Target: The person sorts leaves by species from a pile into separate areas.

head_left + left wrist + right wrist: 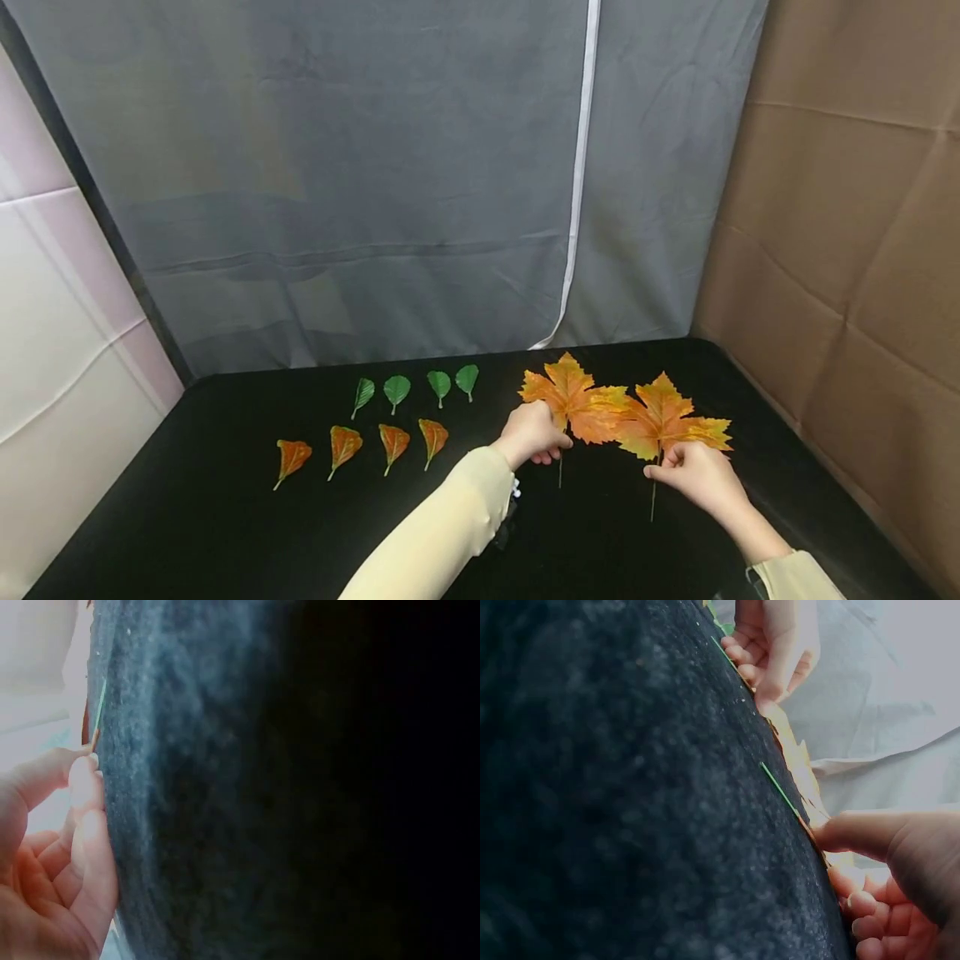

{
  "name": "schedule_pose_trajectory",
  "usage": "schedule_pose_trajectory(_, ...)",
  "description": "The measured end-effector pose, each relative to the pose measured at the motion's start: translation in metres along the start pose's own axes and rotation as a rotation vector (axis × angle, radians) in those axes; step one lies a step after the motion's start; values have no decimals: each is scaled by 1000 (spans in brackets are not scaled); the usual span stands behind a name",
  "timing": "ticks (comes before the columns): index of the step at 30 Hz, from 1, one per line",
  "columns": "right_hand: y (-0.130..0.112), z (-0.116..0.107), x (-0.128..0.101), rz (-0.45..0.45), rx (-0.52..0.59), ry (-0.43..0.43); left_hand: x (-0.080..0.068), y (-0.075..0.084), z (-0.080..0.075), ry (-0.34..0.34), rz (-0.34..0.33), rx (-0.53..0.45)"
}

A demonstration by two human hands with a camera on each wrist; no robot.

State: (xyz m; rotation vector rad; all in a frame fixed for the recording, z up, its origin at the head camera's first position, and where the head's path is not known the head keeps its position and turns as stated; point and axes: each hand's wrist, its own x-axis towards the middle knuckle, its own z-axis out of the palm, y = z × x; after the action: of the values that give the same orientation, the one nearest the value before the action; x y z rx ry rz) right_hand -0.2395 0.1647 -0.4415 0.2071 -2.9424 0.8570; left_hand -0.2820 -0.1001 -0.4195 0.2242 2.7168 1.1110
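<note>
- Two orange maple leaves lie side by side on the black table [225, 533], tips overlapping.
- Left hand [531, 433] pinches the left maple leaf [573, 400] near its stem; right hand [697, 477] pinches the right maple leaf [667, 417] likewise.
- Risk: tugging either leaf could drag its overlapped neighbour askew, or sleeves could brush the small leaf rows [390, 417].

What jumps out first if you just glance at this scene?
Two big orange maple leaves lie side by side on the black table, the left hand pinching one at its stem and the right hand the other. To their left sit neat rows of small green leaves and small orange leaves.
</note>
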Motion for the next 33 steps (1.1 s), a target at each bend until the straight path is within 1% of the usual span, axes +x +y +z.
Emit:
schedule_pose_trajectory(5,-4,0,2,-6,9,2,1,1,-3,24,-9,28)
schedule_pose_trajectory(12,-4,1,6,1,-3,19,-1,-1,-8,31,0,163)
schedule_pose_trajectory(14,-3,1,5,3,-13,21,-3,-3,-9,30,2,178)
schedule_pose_trajectory(16,-1,-2,3,6,-24,18,-5,-6,-9,16,4,161)
schedule_pose_trajectory(20,5,-5,-4,52,-21,-14,-7,-10,-6,-40,2,69)
schedule_pose_trajectory(24,8,-5,-8,86,11,-30,-9,-11,-4,-69,0,9)
schedule_pose_trajectory(28,9,-3,-8,99,35,-27,-11,-12,-3,-67,-14,4)
schedule_pose_trajectory(33,7,-6,-2,113,61,-28,-13,-12,-10,-35,-8,11)
